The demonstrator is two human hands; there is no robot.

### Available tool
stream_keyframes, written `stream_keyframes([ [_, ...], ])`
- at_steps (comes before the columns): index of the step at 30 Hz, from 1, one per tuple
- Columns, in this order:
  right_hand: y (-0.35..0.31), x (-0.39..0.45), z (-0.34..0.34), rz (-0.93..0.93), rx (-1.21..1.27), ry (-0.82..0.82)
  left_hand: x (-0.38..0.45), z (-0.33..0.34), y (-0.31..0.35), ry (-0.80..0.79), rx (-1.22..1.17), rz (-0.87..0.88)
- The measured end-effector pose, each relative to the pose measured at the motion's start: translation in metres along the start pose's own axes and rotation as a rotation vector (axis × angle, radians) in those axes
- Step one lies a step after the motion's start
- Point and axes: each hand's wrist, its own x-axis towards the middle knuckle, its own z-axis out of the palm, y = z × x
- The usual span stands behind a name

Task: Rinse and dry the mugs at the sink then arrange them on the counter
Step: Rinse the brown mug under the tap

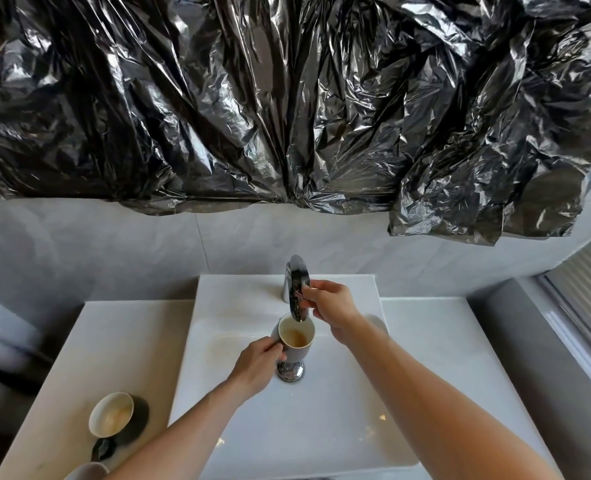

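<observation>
1. Over the white basin (321, 427), directly under the chrome faucet's (297, 289) spout, the grey mug (295, 341) was held upright, its pale inside stained brown at the bottom.
2. The left hand (257, 365) gripped that mug from its left side, fingers curled round the handle area; the handle itself was hidden behind them.
3. The right hand (332, 304) was at the faucet's lever, thumb and fingertips closed on its right edge; whether water ran could not be told.
4. The chrome drain plug (289, 371) sat in the basin just near of the mug, partly covered by the mug's base.
5. On the left counter (114, 341), well apart from the basin, a dark mug (119, 415) stood with a stained cream interior.
6. Near of it lay a small dark glossy object (103, 448), too unclear to name.
7. A pale rim (88, 471) of another vessel showed at the near edge, cut off by the left forearm.
8. Crumpled black plastic sheeting (287, 98) hung over the far wall above the grey tiles (114, 244).
9. A window frame (578, 323) ran along the right.
</observation>
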Motion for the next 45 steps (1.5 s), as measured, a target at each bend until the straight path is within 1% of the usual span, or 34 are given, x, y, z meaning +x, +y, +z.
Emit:
stream_keyframes([
  [3,0.001,0.001,0.001,0.005,0.038,0.006,0.003,0.002,-0.003,0.006,-0.019,-0.013],
  [9,-0.003,0.008,0.005,0.033,0.201,-0.009,0.002,0.003,0.001,-0.004,-0.056,-0.011],
  [15,-0.004,0.010,0.005,0.106,0.316,-0.024,0.002,0.004,0.001,-0.007,-0.022,-0.017],
  [19,-0.013,0.013,0.007,0.107,0.375,-0.027,0.001,0.006,0.003,-0.012,-0.023,-0.017],
  [26,-0.015,0.013,0.002,0.068,0.239,-0.061,-0.002,0.006,0.006,-0.009,-0.002,-0.010],
  [30,-0.014,0.001,-0.004,0.027,0.109,-0.095,-0.003,0.006,0.007,-0.012,0.012,-0.005],
  [33,-0.009,-0.008,-0.012,-0.003,0.095,-0.100,-0.006,0.006,0.005,-0.014,0.021,0.001],
  [41,0.024,-0.024,-0.045,-0.062,-0.076,-0.013,-0.012,0.008,0.000,-0.016,0.005,0.007],
  [45,0.047,-0.027,-0.062,-0.080,-0.180,0.060,-0.014,0.008,-0.001,-0.013,-0.016,0.004],
])
